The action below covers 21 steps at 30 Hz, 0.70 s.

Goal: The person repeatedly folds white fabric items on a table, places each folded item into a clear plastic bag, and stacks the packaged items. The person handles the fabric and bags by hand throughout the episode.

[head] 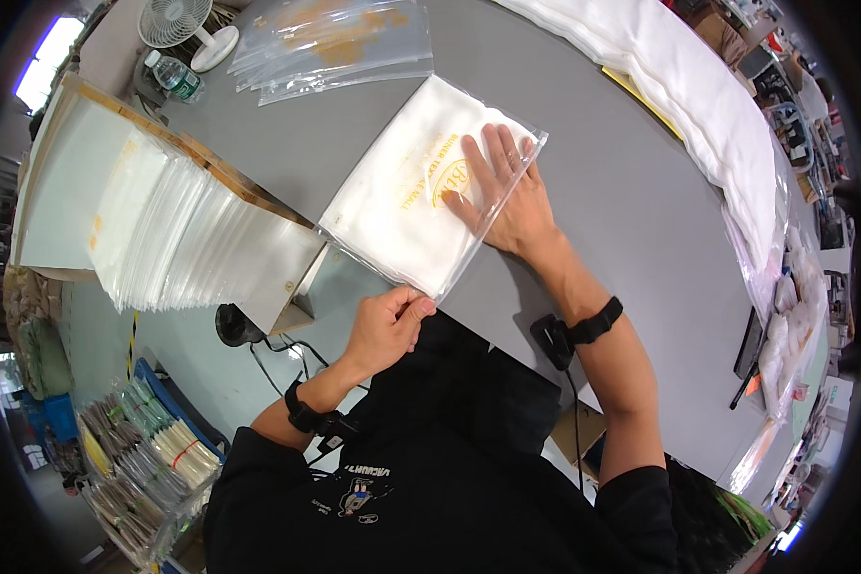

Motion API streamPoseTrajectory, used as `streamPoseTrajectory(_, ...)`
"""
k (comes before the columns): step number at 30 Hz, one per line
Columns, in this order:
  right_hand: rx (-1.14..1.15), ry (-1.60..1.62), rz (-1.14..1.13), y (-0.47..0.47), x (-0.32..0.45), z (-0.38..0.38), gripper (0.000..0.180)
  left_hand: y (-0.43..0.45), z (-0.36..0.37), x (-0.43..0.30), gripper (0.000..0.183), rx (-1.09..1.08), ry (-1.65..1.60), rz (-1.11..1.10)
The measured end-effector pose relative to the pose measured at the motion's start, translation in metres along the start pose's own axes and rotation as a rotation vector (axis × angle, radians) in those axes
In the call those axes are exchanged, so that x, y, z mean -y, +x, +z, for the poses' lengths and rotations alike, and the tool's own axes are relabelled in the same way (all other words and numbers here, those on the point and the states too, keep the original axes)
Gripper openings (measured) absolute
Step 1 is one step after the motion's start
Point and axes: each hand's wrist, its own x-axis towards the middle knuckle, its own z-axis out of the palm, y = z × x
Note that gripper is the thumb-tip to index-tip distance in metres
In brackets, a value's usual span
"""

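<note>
A clear plastic zip bag (394,194) with yellow print, holding folded white fabric, lies at an angle on the grey table before me. My left hand (389,326) pinches the bag's near corner between thumb and curled fingers, just off the table edge. The right hand (506,194) reaches in through the bag's right-hand edge; its spread fingers lie flat on the white fabric, under the clear film. A black strap with a small device is on each wrist.
Flat empty printed bags (344,43) lie at the table's back. At left, a box (46,179) holds a row of filled bags. Beyond are a water bottle (179,77) and a white fan (176,21). Long white fabric (696,93) lies along the far right edge.
</note>
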Motion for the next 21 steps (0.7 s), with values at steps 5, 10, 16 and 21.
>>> streamPoseTrajectory(5, 0.164, -0.046, 0.061, 0.009, -0.006, -0.010, 0.083, -0.004, -0.002, 0.000, 0.028, -0.051, 0.019, -0.030)
streamPoseTrajectory(10, 0.216, -0.016, -0.053, -0.032, 0.018, -0.047, 0.062, -0.011, 0.003, 0.005, 0.030, -0.128, -0.030, -0.077)
streamPoseTrajectory(16, 0.435, 0.295, -0.305, -0.067, 0.052, -0.074, 0.057, -0.013, 0.009, 0.009, 0.034, -0.126, -0.135, -0.065)
streamPoseTrajectory(21, 0.428, 0.296, -0.264, -0.078, 0.065, -0.070, 0.061, -0.014, 0.018, 0.002, 0.037, -0.027, -0.169, -0.125)
